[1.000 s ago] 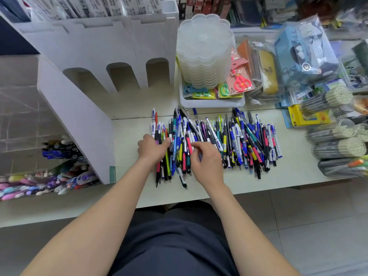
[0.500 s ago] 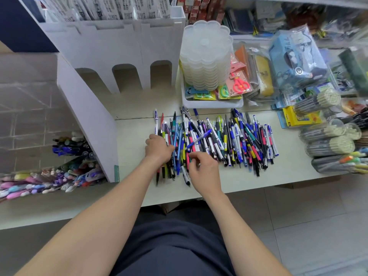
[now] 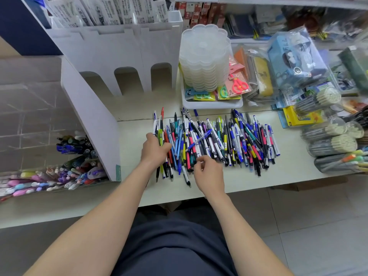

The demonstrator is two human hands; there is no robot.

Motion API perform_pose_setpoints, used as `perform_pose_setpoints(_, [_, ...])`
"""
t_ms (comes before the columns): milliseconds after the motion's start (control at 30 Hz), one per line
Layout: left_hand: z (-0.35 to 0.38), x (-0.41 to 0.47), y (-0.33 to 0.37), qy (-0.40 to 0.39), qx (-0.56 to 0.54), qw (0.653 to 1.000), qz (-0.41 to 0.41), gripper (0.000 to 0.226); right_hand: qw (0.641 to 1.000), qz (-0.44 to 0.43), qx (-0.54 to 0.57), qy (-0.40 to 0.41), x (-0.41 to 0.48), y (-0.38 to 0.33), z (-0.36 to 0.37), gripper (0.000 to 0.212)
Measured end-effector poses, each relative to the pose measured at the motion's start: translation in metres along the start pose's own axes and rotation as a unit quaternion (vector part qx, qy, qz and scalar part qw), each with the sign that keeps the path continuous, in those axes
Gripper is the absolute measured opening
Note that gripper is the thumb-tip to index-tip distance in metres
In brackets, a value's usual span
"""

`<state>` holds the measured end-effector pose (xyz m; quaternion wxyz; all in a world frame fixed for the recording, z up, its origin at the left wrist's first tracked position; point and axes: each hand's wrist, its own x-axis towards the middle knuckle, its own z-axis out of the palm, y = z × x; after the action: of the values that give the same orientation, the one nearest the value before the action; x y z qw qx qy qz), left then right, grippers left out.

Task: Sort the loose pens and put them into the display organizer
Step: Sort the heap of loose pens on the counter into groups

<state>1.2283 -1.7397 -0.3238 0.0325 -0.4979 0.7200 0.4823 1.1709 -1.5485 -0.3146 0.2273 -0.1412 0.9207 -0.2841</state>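
Observation:
A wide pile of loose pens (image 3: 229, 140) in many colours lies across the pale table (image 3: 288, 168). My left hand (image 3: 154, 148) grips a small bundle of pens at the pile's left end, their tips sticking out above and below the fist. My right hand (image 3: 209, 172) sits at the pens' near ends with curled fingers; whether it pinches a pen is unclear. A blue pen (image 3: 199, 139) lies slantwise on top of the pile just beyond it. The white display organizer (image 3: 119, 54) with arched slots stands behind and to the left. Its clear compartments (image 3: 75, 148) hold sorted pens.
A stack of clear scalloped containers (image 3: 205, 56) stands in a white tray (image 3: 211, 105) with packed scissors (image 3: 239, 84) behind the pile. Tubs of pencils (image 3: 330, 144) and bagged goods crowd the right side. The table's front edge (image 3: 179, 198) is close to my body.
My right hand has drawn back from the pile's middle to the pens' near ends, and a blue pen now lies slantwise on top. My left hand has closed round the left bundle.

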Motion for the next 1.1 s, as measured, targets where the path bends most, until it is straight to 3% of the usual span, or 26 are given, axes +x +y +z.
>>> perform_pose_setpoints(267, [-0.014, -0.009, 0.014, 0.06, -0.155, 0.986, 0.03, 0.024, 0.996, -0.053, 0.054, -0.051, 0.008, -0.023, 0.001, 0.024])
perform_pose_setpoints(400, [-0.026, -0.011, 0.025, 0.109, -0.213, 0.971, 0.019, 0.015, 0.987, -0.088, 0.026, -0.134, 0.005, -0.039, 0.017, 0.021])
perform_pose_setpoints(533, [-0.047, -0.012, 0.025, 0.088, -0.176, 0.98, 0.013, 0.015, 0.933, -0.221, -0.121, -0.256, -0.005, -0.05, 0.046, 0.031])
perform_pose_setpoints(600, [-0.058, -0.018, 0.017, 0.079, -0.121, 0.989, -0.001, 0.019, 0.908, -0.265, -0.171, -0.277, -0.005, -0.054, 0.064, 0.033])
perform_pose_setpoints(667, [-0.066, -0.025, 0.008, 0.085, -0.055, 0.995, -0.016, 0.029, 0.882, -0.317, -0.226, -0.265, -0.005, -0.06, 0.078, 0.031])
perform_pose_setpoints(833, [-0.072, -0.038, -0.013, 0.093, 0.054, 0.994, -0.004, 0.027, 0.761, -0.502, -0.332, -0.241, -0.002, -0.065, 0.104, 0.026])
perform_pose_setpoints(1000, [-0.068, -0.036, -0.021, 0.093, 0.06, 0.994, -0.008, 0.028, 0.752, -0.524, -0.354, -0.187, 0.029, -0.074, 0.117, 0.023])
perform_pose_setpoints(1100, [-0.064, -0.035, -0.022, 0.078, 0.045, 0.996, -0.025, 0.031, 0.774, -0.51, -0.358, -0.112, 0.05, -0.079, 0.1, 0.022])
